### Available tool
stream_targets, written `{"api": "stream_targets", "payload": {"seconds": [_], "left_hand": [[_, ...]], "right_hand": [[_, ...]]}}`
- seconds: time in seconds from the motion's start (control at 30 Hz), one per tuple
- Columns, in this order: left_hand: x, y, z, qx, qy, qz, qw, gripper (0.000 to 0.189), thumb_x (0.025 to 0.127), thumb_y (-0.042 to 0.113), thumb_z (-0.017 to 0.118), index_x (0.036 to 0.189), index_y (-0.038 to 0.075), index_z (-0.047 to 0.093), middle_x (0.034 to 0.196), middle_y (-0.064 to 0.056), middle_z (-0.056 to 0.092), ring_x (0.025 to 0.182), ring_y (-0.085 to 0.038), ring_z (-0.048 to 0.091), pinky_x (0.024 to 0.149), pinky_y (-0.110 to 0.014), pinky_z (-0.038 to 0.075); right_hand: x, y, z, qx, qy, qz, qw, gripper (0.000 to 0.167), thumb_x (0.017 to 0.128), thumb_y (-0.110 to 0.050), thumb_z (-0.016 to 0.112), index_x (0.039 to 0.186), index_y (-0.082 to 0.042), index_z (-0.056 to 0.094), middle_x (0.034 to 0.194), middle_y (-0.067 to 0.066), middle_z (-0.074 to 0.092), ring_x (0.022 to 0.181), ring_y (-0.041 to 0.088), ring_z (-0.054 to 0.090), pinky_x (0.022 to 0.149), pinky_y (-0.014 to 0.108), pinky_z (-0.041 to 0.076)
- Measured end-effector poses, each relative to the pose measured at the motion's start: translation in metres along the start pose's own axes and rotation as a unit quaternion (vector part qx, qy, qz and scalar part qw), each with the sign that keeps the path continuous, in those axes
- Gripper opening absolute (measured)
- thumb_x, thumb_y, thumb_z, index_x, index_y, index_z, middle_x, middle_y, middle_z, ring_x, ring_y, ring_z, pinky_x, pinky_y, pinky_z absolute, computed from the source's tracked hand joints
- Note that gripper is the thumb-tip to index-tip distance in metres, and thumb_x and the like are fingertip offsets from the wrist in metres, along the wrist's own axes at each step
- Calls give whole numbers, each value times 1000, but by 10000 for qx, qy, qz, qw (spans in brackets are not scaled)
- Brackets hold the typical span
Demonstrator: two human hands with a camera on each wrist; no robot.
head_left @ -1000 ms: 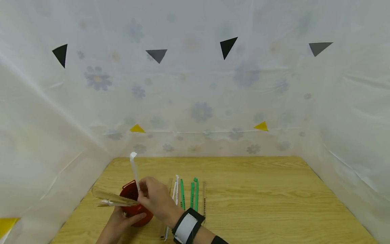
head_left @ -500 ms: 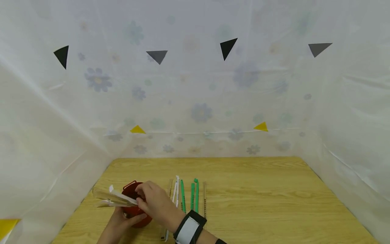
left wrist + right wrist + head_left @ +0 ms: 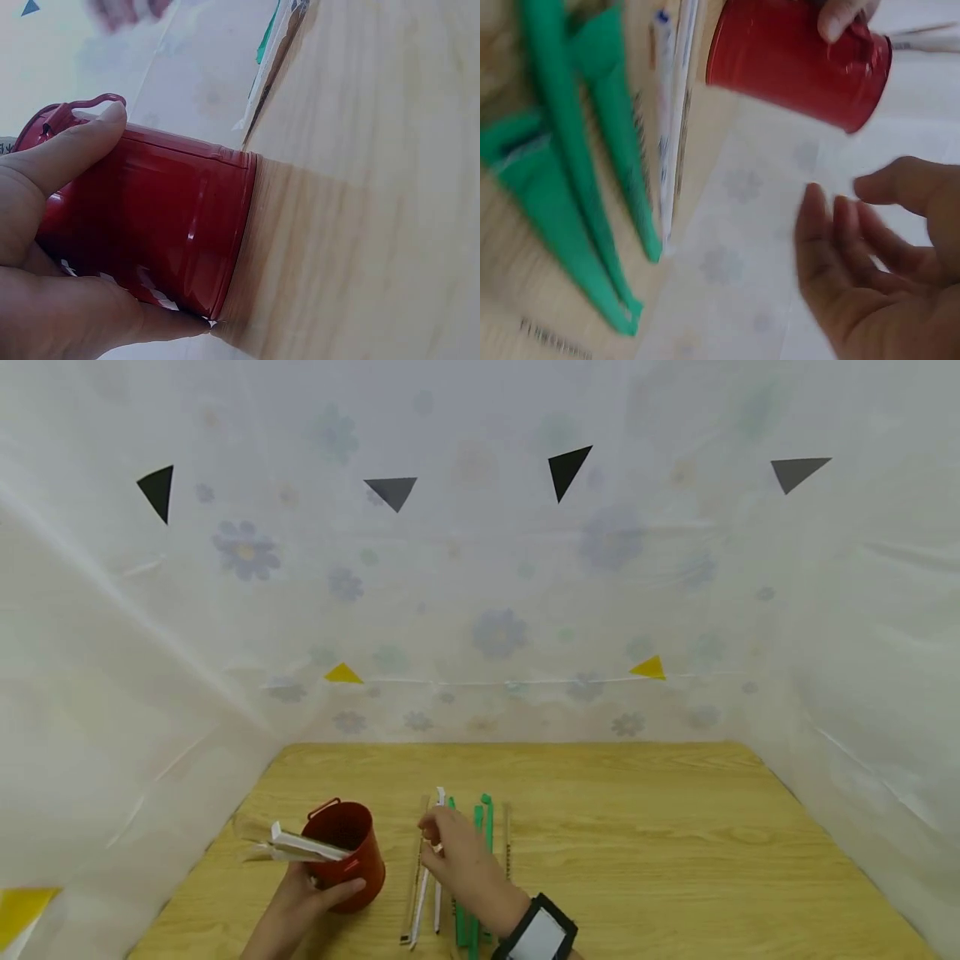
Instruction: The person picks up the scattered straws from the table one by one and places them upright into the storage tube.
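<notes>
Over on the table's [image 3: 645, 835] left, the left hand [image 3: 294, 906] has its thumb and fingers curled round a red bucket [image 3: 369, 872], thin packets [image 3: 307, 846] leaning out; the right hand [image 3: 468, 864], loosely bent, holding nothing, hovers over green packets [image 3: 562, 232]

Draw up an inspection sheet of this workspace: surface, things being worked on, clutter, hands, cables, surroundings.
Surface: wood-grain table.
Job's things: red bucket, a bundle of slim packets leaning out over its rim; beside it on the table, more slim ones: white packets, green packets and brown packets.
Clutter: nothing seen beyond these.
Left hand: grips the red bucket by its side.
Right hand: over the loose packets, fingers bent, holding nothing; wrist strap worn.
Cables: nothing seen.
Surroundings: pale flowered sheeting with black, grey and yellow triangles.
</notes>
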State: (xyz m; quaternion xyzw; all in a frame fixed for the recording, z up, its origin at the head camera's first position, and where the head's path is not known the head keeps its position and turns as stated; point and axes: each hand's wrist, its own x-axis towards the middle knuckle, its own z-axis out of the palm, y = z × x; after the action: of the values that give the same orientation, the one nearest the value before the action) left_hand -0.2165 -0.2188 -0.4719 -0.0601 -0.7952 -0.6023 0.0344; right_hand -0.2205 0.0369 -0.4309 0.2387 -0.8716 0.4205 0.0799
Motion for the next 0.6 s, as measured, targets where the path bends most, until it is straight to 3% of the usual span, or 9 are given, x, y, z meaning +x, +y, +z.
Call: {"api": "stream_targets", "payload": {"seconds": [0.13, 0.3, 0.37, 0.43, 0.53, 0.6], "left_hand": [[0, -1, 1, -181, -142, -168, 9996, 90, 80, 4, 85, 154, 7, 32, 149, -18, 47, 120, -1, 51, 94, -17, 43], [-2, 1, 0, -109, -147, -177, 9997, 90, 81, 4, 84, 154, 7, 31, 149, -18, 47, 117, 3, 51, 94, -18, 44], [-1, 2, -1, -117, -135, -140, 9997, 89, 82, 4, 84, 154, 7, 32, 148, -17, 48, 116, 5, 51, 93, -18, 44], [-1, 3, 1, -156, -153, -101, 9997, 88, 82, 5, 84, 154, 7, 32, 148, -16, 48, 117, 5, 51, 94, -17, 44], [1, 5, 4, -247, -241, -234, 9991, 88, 83, 7, 84, 154, 10, 32, 149, -14, 47, 119, 4, 51, 95, -18, 44], [2, 5, 5, -281, -274, -343, 9986, 89, 83, 8, 84, 154, 12, 31, 150, -12, 47, 120, 2, 51, 96, -18, 43]], "right_hand": [[-18, 16, -21, -400, -423, 971, 9936, 17, 91, 0, 66, 107, 0, 61, 83, 1, 56, 70, 10, 53, 56, 24, 46], [-33, 28, -36, -1060, -648, 1990, 9721, 37, 86, -5, 75, 112, 16, 58, 88, 21, 63, 70, 24, 58, 56, 37, 51], [-36, 32, -39, -1275, -697, 2133, 9661, 38, 86, -8, 76, 108, 17, 58, 87, 21, 63, 69, 25, 58, 56, 36, 51], [-38, 36, -41, -1428, -750, 2181, 9625, 28, 86, -9, 77, 95, 12, 61, 80, 15, 59, 65, 23, 56, 54, 34, 49], [-40, 43, -43, -1774, -778, 2123, 9578, 23, 84, -8, 77, 75, 0, 57, 69, 6, 50, 59, 18, 48, 51, 30, 44], [-41, 46, -43, -1926, -774, 2145, 9544, 23, 80, -5, 77, 70, -3, 56, 67, 5, 49, 57, 17, 47, 50, 28, 43]]}}
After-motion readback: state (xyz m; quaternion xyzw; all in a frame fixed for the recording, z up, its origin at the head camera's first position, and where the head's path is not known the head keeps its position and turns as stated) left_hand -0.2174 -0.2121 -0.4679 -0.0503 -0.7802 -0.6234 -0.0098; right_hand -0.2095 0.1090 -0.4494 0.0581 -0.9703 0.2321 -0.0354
